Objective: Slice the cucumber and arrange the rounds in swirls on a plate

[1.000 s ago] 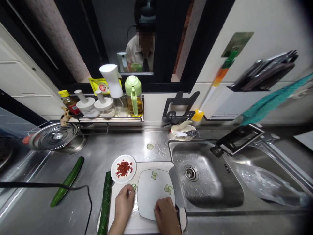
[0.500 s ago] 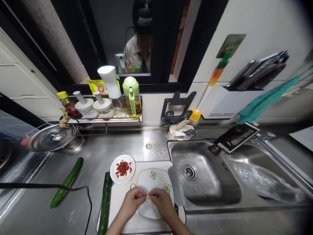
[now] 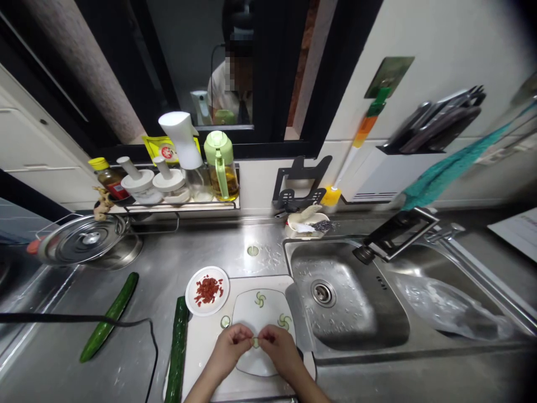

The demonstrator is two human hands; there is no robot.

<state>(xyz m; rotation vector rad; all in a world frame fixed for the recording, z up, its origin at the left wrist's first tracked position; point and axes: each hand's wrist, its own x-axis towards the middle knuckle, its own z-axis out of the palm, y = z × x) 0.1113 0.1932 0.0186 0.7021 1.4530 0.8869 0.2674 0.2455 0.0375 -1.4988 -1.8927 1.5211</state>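
My left hand [image 3: 232, 346] and my right hand [image 3: 277, 347] meet over a white square plate [image 3: 245, 305], fingertips pinched. Between them is a small pale green cucumber slice [image 3: 255, 343], held from both sides. On the plate lie two green pinwheel-shaped cucumber pieces [image 3: 260, 300], one at the far edge and one on the right. The plate rests on a white cutting board [image 3: 201, 347]. A cucumber round [image 3: 225, 322] lies on the board beside my left hand. Along the board's left edge is a long cucumber [image 3: 177, 350].
A small dish [image 3: 190, 300] holding red dried berries sits at the board's far left corner. Another cucumber [image 3: 109, 318] lies on the steel counter, near a black cable [image 3: 153, 350]. The sink [image 3: 352, 302] is at right. Bottles and jars stand on a rack [image 3: 197, 206] behind.
The view has shifted slightly, so the surroundings appear a little further left. Both hands stay together at the cucumber slice, slightly nearer to me over the plate.
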